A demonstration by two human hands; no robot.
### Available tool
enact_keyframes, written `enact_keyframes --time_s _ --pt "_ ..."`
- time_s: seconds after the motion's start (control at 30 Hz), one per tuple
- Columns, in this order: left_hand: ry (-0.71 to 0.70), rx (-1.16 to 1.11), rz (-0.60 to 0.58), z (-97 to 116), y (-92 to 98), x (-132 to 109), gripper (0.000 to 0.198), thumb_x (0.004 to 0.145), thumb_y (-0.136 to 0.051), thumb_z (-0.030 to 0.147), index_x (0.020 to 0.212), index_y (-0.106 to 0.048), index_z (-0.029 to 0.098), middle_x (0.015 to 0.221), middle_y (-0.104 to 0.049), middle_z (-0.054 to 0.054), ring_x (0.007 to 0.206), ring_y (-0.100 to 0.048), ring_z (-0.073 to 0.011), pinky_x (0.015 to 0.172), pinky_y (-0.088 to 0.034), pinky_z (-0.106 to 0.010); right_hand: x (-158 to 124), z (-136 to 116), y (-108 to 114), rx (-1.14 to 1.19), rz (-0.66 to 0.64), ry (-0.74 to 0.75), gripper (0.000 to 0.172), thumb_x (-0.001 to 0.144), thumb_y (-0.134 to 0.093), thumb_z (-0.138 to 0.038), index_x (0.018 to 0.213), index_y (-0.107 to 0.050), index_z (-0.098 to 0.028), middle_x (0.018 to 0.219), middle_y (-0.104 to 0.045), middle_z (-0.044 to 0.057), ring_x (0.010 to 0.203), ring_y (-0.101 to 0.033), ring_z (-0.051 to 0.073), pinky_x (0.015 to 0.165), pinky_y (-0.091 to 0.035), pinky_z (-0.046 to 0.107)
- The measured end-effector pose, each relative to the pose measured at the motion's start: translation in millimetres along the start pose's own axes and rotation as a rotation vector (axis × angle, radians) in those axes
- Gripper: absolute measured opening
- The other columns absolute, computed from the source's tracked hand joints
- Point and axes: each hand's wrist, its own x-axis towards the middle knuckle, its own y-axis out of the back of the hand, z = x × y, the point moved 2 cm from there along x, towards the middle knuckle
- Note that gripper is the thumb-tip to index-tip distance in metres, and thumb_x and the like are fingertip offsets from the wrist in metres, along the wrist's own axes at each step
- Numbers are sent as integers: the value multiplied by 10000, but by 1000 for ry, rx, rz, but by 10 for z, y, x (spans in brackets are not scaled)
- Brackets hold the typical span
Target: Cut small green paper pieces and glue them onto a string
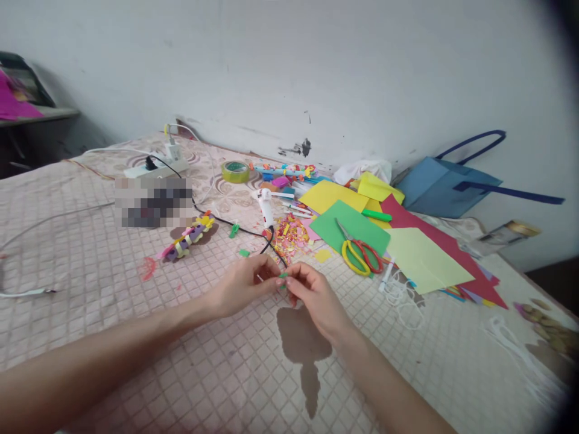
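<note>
Both hands meet over the middle of the table, pinching one small piece of green paper (pixel 283 276) between them. My left hand (pixel 253 280) holds its left side with thumb and fingertips. On the other side, my right hand (pixel 312 292) grips it the same way. The exact shape of the piece is mostly hidden by the fingers. Beyond the hands a white glue gun (pixel 265 208) stands with its black cord running down behind the fingers. Two more green bits, a folded paper piece (pixel 234 230) and a flat scrap (pixel 244 253), lie just past my left hand.
Scissors (pixel 357 253) lie on green paper (pixel 344 226) at the right, among coloured sheets and white string (pixel 404 298). Paper shreds (pixel 292 236) are heaped behind the hands. A decorated purple stick (pixel 187 240), tape roll (pixel 235 172) and power strip (pixel 158 169) are left; a blue bag (pixel 446 187) stands back right.
</note>
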Motion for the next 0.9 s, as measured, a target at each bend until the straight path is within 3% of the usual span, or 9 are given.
enact_keyframes --time_s 0.23,0.37,0.5,0.6,0.73,0.8,0.9 --pt "212 -397 -62 -69 13 45 245 727 -674 333 724 -544 125 633 -618 -4 573 -568 -96 555 -441 -215 -34 21 -34 62 -28 20 71 850 -511 -257 897 -521 -205 751 -552 -11 602 -523 109 546 -456 238" --pt "283 -467 -104 -36 39 36 256 720 -693 340 734 -559 122 601 -637 -2 542 -572 -91 538 -437 -205 -38 -19 17 -97 -26 197 141 861 -472 -209 997 -485 -243 875 -557 3 723 -557 133 647 -482 273" --pt "302 -489 -141 -41 23 31 256 721 -695 341 733 -561 124 573 -625 7 525 -565 -90 515 -423 -197 -52 -72 27 -298 -64 347 133 834 -511 -159 940 -557 -225 913 -560 22 858 -552 157 752 -458 287" --pt "251 -505 -127 -47 12 33 223 749 -670 307 806 -544 131 622 -625 8 552 -571 -92 544 -439 -207 -58 -99 18 -341 -46 395 109 825 -539 -152 899 -583 -218 896 -566 21 865 -555 160 776 -450 289" --pt "22 -494 -95 11 5 7 191 816 -575 226 969 -478 166 741 -619 2 659 -596 -116 621 -469 -248 -57 -92 22 -322 32 359 67 830 -545 -174 871 -582 -212 844 -574 11 808 -561 154 725 -453 273" --pt "-66 -398 -95 40 -8 -15 170 803 -579 189 948 -497 157 798 -610 -17 728 -600 -134 657 -473 -263 -58 -82 30 -307 69 336 41 829 -553 -188 857 -576 -207 817 -573 5 774 -555 148 695 -448 263" --pt "-77 -260 -45 41 -30 -30 144 778 -623 196 878 -539 135 826 -601 -35 744 -591 -140 686 -475 -277 -71 -74 27 -297 85 307 21 833 -561 -210 847 -574 -202 807 -571 3 760 -545 144 682 -436 257"
